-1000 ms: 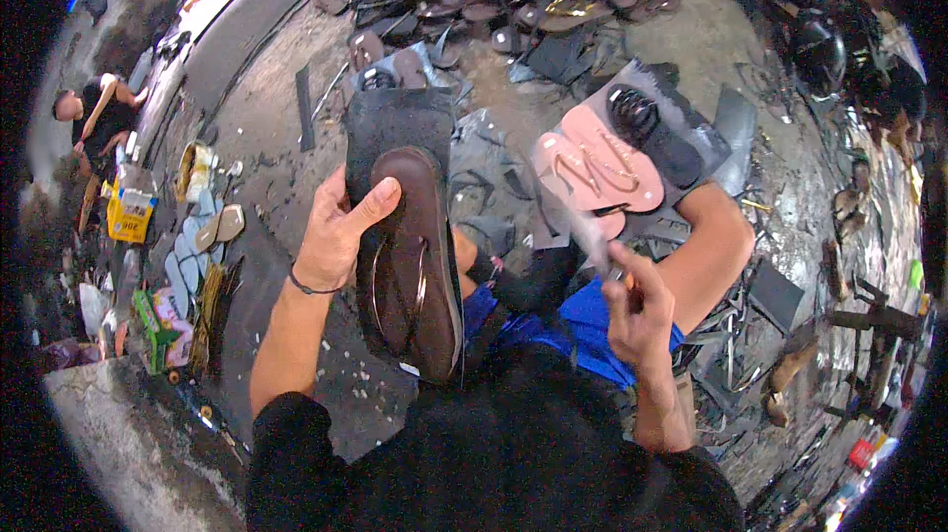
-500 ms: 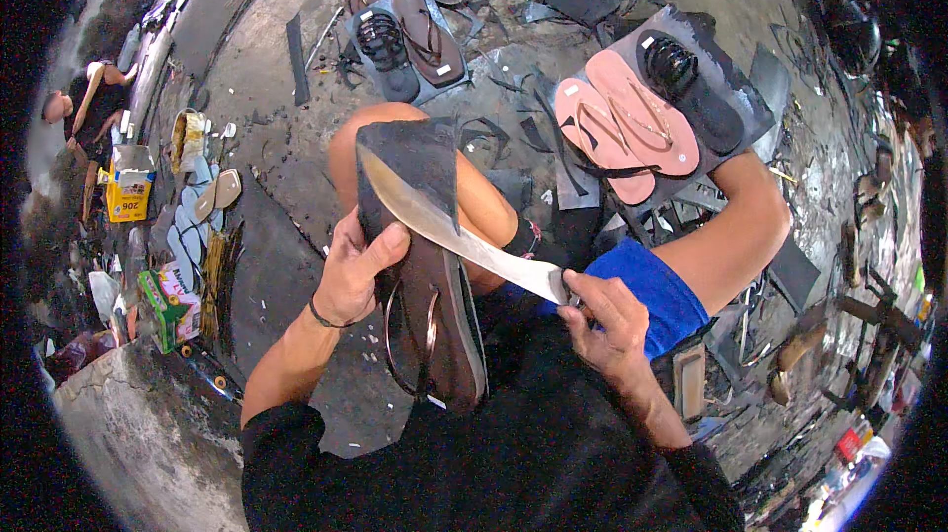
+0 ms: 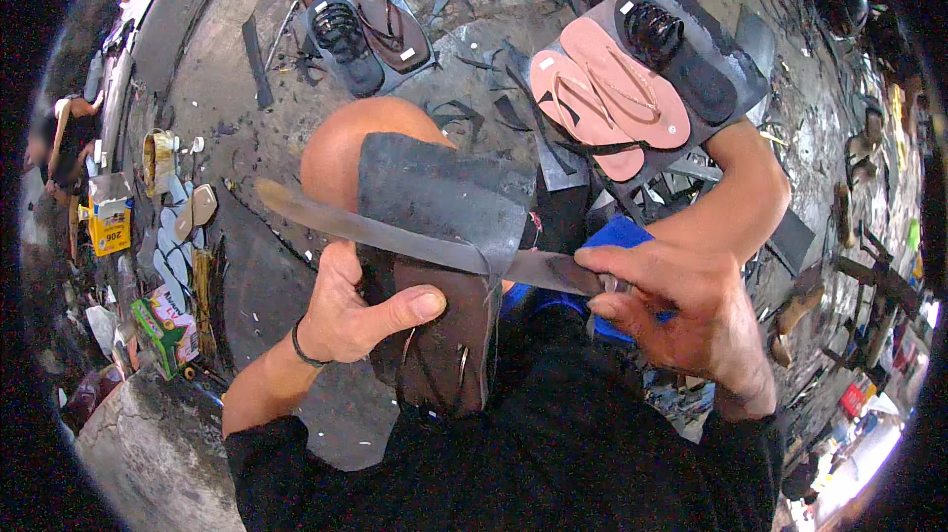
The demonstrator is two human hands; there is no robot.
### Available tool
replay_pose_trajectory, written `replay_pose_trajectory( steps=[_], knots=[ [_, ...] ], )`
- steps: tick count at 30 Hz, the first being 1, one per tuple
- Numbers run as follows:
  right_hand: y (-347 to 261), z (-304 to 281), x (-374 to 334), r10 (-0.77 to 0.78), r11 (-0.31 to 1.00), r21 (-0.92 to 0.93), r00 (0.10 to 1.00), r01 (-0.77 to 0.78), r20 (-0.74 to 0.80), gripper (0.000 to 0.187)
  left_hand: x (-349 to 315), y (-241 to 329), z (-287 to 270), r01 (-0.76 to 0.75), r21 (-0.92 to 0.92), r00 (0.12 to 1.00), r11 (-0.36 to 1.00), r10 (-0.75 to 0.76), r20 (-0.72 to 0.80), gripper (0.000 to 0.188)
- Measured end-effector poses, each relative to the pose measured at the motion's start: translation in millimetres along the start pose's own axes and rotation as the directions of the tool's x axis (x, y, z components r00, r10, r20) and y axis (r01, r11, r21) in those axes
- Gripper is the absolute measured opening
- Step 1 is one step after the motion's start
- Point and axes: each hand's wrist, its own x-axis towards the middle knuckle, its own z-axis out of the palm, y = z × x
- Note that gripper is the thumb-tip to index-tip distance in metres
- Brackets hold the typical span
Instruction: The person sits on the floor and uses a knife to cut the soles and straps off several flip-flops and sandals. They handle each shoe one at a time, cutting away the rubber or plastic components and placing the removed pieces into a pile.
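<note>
My left hand (image 3: 351,315) grips a dark brown flip-flop (image 3: 449,340) over my lap, its thumb pressed on the footbed and the fingers hidden behind. A dark grey rubber sheet (image 3: 434,182) sticks out beyond the toe end of the flip-flop. Closed round the handle end of a long curved knife (image 3: 395,238) is my right hand (image 3: 681,320). The blade lies across the flip-flop's toe end, against the rubber sheet, and its tip points left past my knee.
Pink flip-flops (image 3: 607,98) and a black sandal sole (image 3: 701,88) lie on a rubber sheet at upper right. More brown footwear (image 3: 390,24) lies farther left. Rubber scraps litter the floor. A yellow box (image 3: 111,226) and a green box (image 3: 163,335) stand at left. A person (image 3: 74,137) is far left.
The knife has swung from slanting along the rubber sheet to lying nearly level across it, tip further left. My right hand moved right and turned over. The sheet and flip-flop have tilted.
</note>
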Motion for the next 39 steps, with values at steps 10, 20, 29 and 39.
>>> replay_pose_trajectory(
  steps=[10, 20, 29, 39],
  knots=[
    [-15.6, -21.3, 51.8, -0.136, 0.984, 0.149, 0.963, 0.102, 0.233, 0.046, 13.4, 43.1, 3.4, -0.137, 0.510, 0.967, 0.850, 0.004, 0.254, 0.062],
    [32.5, 79.0, 21.3, 0.156, 0.742, 0.650, 0.901, 0.164, -0.406, 0.067, -9.6, -40.4, 67.8, 0.009, -0.167, 0.986, 0.986, 0.020, 0.167, 0.047],
    [47.6, 98.1, -30.4, 0.099, 0.985, 0.171, 0.761, 0.016, -0.641, 0.050, 93.5, -34.8, 85.5, -0.401, -0.794, 0.877, 0.457, -0.058, -0.476, 0.031],
    [41.3, 88.5, -73.0, 0.185, 0.983, 0.094, 0.810, -0.160, -0.556, 0.029, 61.5, -74.7, 92.8, -0.354, -0.782, 0.879, 0.512, -0.103, -0.465, 0.026]
  ],
)
